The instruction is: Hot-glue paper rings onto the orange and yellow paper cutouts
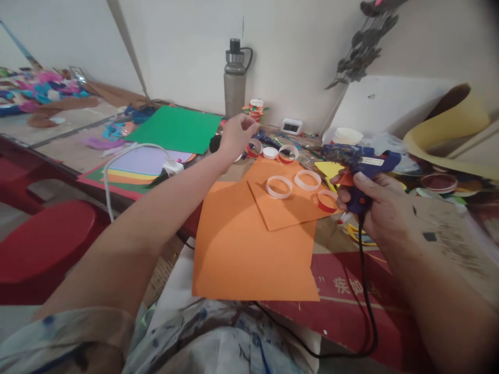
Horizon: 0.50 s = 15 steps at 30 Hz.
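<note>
My right hand (372, 205) is wrapped round the grip of a blue glue gun (360, 166), finger on its orange trigger, nozzle pointing left; its black cord (366, 291) hangs down. My left hand (236, 136) reaches far forward over the table with fingers pinched together; what they hold I cannot make out. Between the hands lie orange paper sheets (249, 244) carrying white paper rings (278, 187) and a red-edged ring (325, 200). More rings (287, 153) sit just beyond the left hand.
A grey metal bottle (234, 78) stands at the wall. A green sheet (175, 130) and stacked coloured papers (136, 169) lie left, with a white cable (117, 161). Red stools (47, 244) are at lower left. Yellow foam (448, 124) and craft clutter fill the right.
</note>
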Tool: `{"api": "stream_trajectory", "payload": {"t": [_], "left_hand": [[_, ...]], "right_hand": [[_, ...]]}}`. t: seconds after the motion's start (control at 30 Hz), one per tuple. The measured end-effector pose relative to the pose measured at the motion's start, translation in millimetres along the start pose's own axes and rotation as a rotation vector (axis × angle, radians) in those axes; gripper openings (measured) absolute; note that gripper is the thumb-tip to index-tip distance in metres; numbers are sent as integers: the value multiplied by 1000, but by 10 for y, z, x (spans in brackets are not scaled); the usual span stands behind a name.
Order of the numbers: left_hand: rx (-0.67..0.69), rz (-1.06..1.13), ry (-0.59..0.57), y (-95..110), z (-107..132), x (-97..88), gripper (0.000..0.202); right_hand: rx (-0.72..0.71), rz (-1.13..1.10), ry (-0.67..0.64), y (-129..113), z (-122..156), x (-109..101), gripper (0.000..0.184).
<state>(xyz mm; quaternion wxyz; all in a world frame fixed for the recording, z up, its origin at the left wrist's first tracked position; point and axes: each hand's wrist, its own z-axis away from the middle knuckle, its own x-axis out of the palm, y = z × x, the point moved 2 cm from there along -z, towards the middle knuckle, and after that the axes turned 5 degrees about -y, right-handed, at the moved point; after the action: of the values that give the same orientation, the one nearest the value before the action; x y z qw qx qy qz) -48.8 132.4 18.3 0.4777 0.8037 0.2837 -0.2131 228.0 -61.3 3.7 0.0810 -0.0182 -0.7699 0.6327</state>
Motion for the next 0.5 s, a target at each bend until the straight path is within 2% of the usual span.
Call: {"api": "stream_trajectory", "payload": {"t": [0.13, 0.2, 0.3, 0.4, 0.5], "left_hand": [[41, -439, -198, 71, -101, 93, 31], [26, -522, -250, 112, -153, 155, 30], [-17, -579, -279, 132, -249, 250, 24], [-39, -594, -242, 70, -367, 292, 22], [31, -332, -172, -12, -477, 251, 23]], "right_hand": [[43, -8, 9, -3, 18, 20, 36], [42, 6, 22, 1, 21, 24, 35], [-2, -2, 17, 11, 15, 37, 31], [21, -9, -9, 35, 5, 54, 28], [44, -4, -8, 46, 3, 58, 28]]}}
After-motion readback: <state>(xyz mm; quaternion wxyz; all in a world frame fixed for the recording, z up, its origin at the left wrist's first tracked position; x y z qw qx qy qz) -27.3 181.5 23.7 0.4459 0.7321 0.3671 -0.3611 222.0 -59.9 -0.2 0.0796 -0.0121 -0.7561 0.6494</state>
